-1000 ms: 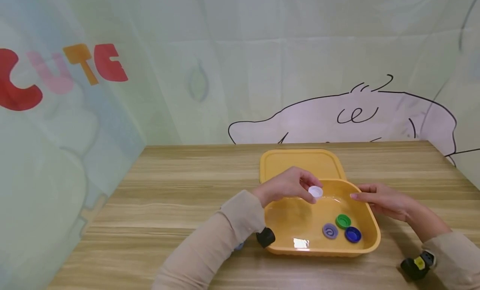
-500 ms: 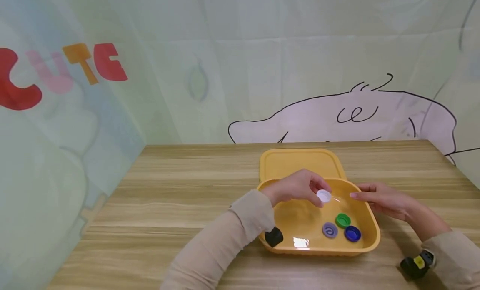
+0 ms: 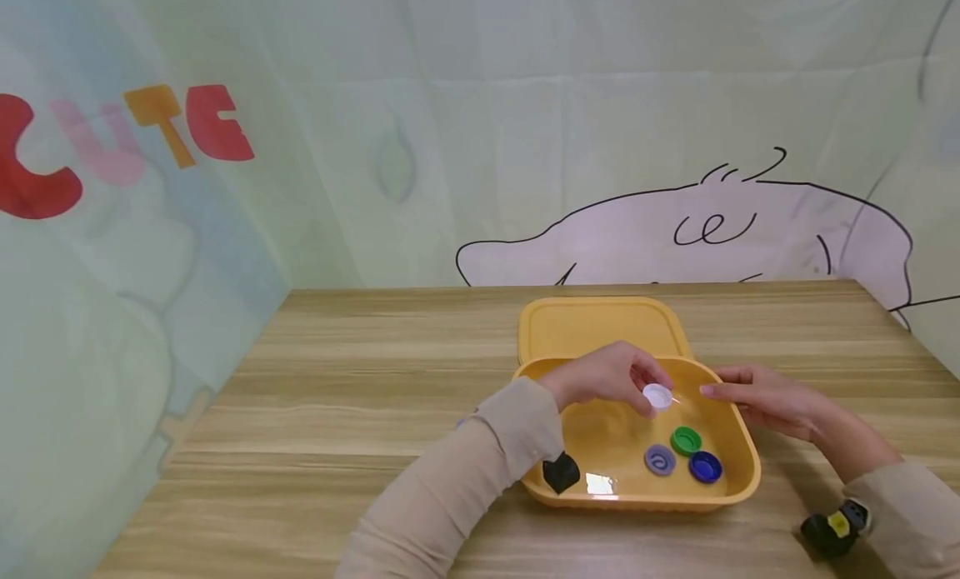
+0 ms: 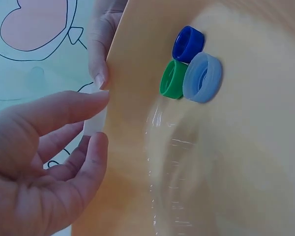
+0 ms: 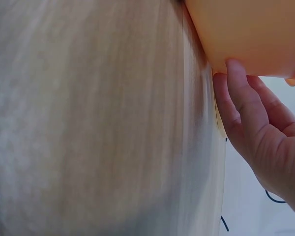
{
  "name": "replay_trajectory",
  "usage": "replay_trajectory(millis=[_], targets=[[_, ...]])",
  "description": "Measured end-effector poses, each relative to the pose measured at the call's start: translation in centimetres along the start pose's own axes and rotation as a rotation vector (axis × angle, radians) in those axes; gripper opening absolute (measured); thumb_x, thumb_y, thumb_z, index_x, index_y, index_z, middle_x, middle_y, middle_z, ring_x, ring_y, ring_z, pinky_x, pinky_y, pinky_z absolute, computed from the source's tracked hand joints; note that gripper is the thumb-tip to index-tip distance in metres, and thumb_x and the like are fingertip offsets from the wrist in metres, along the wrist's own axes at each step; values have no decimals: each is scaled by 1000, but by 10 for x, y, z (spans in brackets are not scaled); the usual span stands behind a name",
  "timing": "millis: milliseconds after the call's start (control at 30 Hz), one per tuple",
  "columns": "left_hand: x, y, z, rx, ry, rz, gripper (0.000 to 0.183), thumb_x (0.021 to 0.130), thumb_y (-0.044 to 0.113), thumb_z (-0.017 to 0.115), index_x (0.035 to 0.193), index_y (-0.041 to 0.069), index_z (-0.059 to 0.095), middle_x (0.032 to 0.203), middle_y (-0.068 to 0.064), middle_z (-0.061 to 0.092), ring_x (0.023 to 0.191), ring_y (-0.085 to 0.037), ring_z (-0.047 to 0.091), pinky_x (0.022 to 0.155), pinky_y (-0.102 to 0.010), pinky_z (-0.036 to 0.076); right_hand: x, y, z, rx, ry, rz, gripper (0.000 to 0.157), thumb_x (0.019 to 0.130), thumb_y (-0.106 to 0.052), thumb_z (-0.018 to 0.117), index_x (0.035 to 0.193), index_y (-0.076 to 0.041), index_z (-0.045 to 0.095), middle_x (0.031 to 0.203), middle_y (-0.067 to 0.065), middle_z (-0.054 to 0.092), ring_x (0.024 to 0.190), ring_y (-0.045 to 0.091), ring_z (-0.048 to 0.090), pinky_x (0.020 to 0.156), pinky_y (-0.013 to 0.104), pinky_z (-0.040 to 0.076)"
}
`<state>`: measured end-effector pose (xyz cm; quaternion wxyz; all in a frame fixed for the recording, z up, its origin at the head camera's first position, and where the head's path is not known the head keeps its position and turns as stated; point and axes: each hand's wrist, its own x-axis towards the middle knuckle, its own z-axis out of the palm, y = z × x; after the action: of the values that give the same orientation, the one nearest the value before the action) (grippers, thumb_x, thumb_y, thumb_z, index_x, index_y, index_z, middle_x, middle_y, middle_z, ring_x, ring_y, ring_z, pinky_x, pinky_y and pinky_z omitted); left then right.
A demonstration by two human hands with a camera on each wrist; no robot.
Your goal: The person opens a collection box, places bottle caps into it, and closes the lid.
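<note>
My left hand [image 3: 607, 377] pinches a white bottle cap [image 3: 657, 396] between thumb and fingertips, above the inside of a yellow plastic box [image 3: 600, 502]. In the left wrist view the white cap [image 4: 95, 121] is partly covered by the fingers. On the box floor, toward the right, lie a green cap [image 3: 686, 441], a dark blue cap [image 3: 706, 467] and a pale purple-blue cap [image 3: 660, 460], close together. My right hand [image 3: 772, 402] grips the box's right wall, thumb at the rim. The right wrist view shows its fingers against the outer wall [image 5: 250, 39].
Behind the box a yellow lid [image 3: 600, 325] lies flat on the wooden table [image 3: 360, 379]. A small bluish bit shows beside the left sleeve, mostly hidden. A printed cloth [image 3: 480, 146] hangs along the table's far edge.
My left hand has moved right and slightly nearer with the white cap, farther over the box. The right hand and the three caps in the box have stayed in place.
</note>
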<state>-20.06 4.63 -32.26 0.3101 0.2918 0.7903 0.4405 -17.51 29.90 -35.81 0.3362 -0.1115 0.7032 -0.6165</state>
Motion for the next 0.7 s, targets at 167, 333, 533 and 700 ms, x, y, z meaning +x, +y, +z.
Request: replay_trajectory(millis=[167,333,533,700], targets=[[3,-1,0,68,0,4,31,73,-4,75,102,3,67,86,3,63,77,-7,55,71,-14,45,1,2,0,16,-12,-6,40,98,-15,46,129,11,43,111,5,63,100,18,61,86,34,50],[4,-1,2,216,-11,30,29,74,0,76,102,6,67,86,5,61,79,-7,53,72,-12,43,1,3,0,25,-15,-14,42,98,-15,47,131,11,41,113,6,63,102,19,61,87,35,49],[6,-8,7,249,-34,56,26,75,2,76,99,7,68,84,6,61,78,-6,52,72,-12,42,2,2,0,8,3,-3,49,98,-16,47,133,16,33,113,6,62,102,19,61,86,36,49],[7,-12,9,264,-63,84,29,74,-1,76,101,3,67,86,3,62,78,-6,53,72,-11,43,1,2,-1,-10,14,-7,50,98,-16,46,133,17,32,112,4,63,100,17,61,86,35,50]])
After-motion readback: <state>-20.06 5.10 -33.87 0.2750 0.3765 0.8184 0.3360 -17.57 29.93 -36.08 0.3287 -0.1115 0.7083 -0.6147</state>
